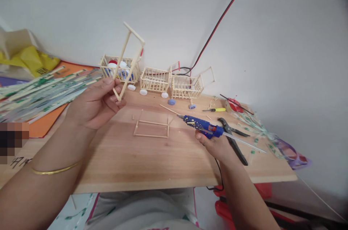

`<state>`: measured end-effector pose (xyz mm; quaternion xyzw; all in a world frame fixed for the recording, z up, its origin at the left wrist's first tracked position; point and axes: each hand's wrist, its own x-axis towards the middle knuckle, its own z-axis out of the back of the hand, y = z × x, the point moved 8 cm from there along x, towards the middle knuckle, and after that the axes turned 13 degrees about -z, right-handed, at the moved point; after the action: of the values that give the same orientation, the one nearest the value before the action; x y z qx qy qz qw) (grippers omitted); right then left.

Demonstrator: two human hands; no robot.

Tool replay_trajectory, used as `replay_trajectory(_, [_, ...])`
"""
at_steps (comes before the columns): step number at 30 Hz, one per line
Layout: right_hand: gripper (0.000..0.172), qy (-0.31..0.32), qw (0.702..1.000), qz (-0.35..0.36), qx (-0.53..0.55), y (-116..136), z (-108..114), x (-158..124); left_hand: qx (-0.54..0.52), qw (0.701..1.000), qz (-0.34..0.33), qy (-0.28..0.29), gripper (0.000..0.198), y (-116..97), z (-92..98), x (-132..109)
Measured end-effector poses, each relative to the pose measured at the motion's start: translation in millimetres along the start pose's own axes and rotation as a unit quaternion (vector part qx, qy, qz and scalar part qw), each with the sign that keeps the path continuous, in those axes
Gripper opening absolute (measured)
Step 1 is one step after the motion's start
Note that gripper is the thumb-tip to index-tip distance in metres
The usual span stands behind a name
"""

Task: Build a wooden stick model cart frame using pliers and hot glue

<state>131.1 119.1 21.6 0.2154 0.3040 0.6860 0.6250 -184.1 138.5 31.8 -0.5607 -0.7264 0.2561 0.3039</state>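
Note:
Raised over the table's left half, my left hand (99,101) pinches the lower end of a rectangular frame of thin wooden sticks (132,74), held tilted upright. My right hand (213,144) is wrapped round the handle of a blue hot glue gun (199,124), its nozzle pointing left and a clear glue stick (244,142) sticking out of its back. Between the hands, a second stick rectangle (152,136) lies flat on the wooden table (122,172). A loose stick (168,109) lies close to the nozzle.
Small stick-built carts (156,79) with bottle-cap wheels line the wall. Wrapped stick bundles (49,86) lie on an orange sheet (40,123) at left. Pliers (233,141), a yellow-handled screwdriver (217,110) and plastic scraps (258,128) are at right. A black cord (219,172) hangs over the front edge.

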Motion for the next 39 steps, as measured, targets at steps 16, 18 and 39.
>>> replay_trajectory(16, [0.029,-0.018,1.0,-0.007,-0.004,-0.7,1.0,0.8,-0.002,1.0,0.002,0.011,0.005,0.9,1.1,0.4])
replay_trajectory(18, [0.028,-0.025,1.0,-0.007,-0.004,-0.8,1.5,0.7,-0.003,1.0,0.004,0.013,0.005,1.2,1.4,0.3])
replay_trajectory(39, [0.025,-0.012,0.998,-0.016,-0.053,-5.2,-2.1,-1.1,-0.006,1.0,0.005,0.012,0.002,0.2,0.6,0.2])
